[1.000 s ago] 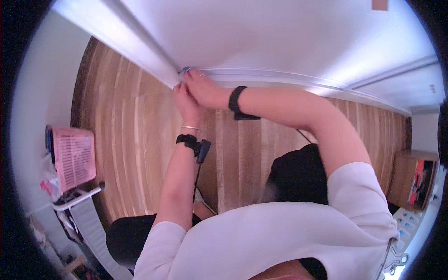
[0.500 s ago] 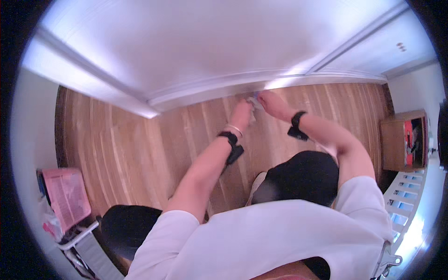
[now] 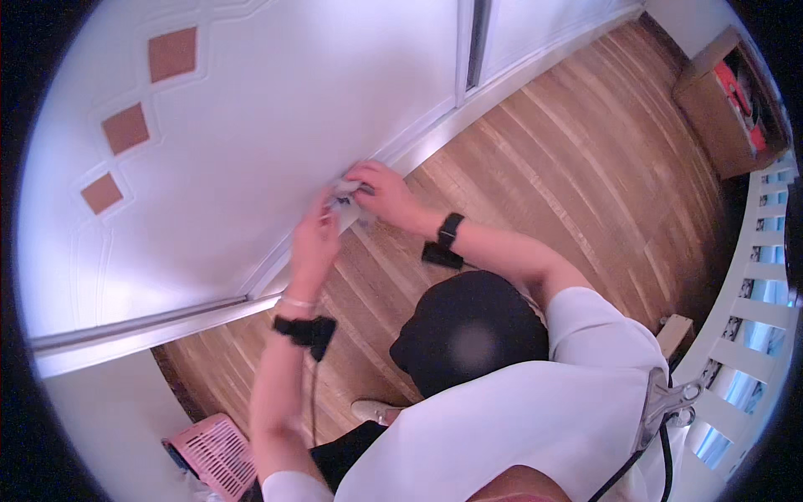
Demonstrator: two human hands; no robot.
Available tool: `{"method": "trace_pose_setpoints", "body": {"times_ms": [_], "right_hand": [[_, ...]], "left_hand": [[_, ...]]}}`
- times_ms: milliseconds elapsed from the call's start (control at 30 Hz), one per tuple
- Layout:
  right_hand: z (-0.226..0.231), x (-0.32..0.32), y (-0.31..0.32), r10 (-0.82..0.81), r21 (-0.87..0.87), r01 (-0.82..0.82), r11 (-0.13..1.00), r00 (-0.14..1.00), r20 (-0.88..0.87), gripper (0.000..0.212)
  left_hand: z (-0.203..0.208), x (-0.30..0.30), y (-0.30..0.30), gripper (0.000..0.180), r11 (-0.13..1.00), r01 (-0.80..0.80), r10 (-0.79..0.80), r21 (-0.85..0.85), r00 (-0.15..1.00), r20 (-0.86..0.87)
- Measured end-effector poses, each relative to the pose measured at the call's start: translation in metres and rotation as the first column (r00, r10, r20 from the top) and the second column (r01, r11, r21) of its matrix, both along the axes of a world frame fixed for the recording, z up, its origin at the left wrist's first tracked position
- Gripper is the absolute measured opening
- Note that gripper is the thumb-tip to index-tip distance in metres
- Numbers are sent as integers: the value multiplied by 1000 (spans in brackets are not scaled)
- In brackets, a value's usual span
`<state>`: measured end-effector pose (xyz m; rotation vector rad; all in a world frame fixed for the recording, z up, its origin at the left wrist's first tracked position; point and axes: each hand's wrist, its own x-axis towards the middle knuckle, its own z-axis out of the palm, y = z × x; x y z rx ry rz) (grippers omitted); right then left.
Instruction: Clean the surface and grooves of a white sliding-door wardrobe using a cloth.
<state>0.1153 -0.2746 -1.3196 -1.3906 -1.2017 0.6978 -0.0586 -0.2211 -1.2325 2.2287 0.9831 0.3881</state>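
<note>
Both hands are close together low down by the white sliding door panel (image 3: 335, 100), just above its bottom edge. My right hand (image 3: 386, 197) has its fingers curled round a small whitish, crumpled thing (image 3: 346, 187), perhaps a cloth or tissue; its kind is not clear. Just to the left, my left hand (image 3: 314, 247) reaches up with its fingers toward that thing. Its fingertips are blurred, so whether they grip it cannot be told. A small dark bit shows between the hands. Each wrist wears a black strap with a small box.
Wood flooring (image 3: 502, 176) runs along the door track (image 3: 427, 151). A brown cabinet (image 3: 711, 109) stands at the far right, beside a white slatted rail (image 3: 757, 314). A pink basket (image 3: 219, 452) sits at the lower left. My black-clad knee (image 3: 473, 335) is bent below my right forearm.
The view has turned and shifted, now showing brown diamond shapes on the door at left. Both hands appear further left in the picture, still together at the door's lower part with the whitish thing.
</note>
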Motion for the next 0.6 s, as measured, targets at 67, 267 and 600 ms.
{"method": "trace_pose_setpoints", "body": {"times_ms": [67, 267, 600], "right_hand": [[1, -1, 10, 21, 189, -128, 974, 876, 482, 37], [-23, 68, -17, -99, 131, 43, 990, 884, 457, 39], [-23, 228, -4, -785, -113, 809, 577, 587, 198, 40]], "left_hand": [[19, -44, 28, 38, 981, 80, -49, 175, 983, -179], [93, -67, 46, 49, 472, 672, -327, 570, 734, -595], [83, -66, 76, 55, 99, 717, -18, 690, 695, -719]]}}
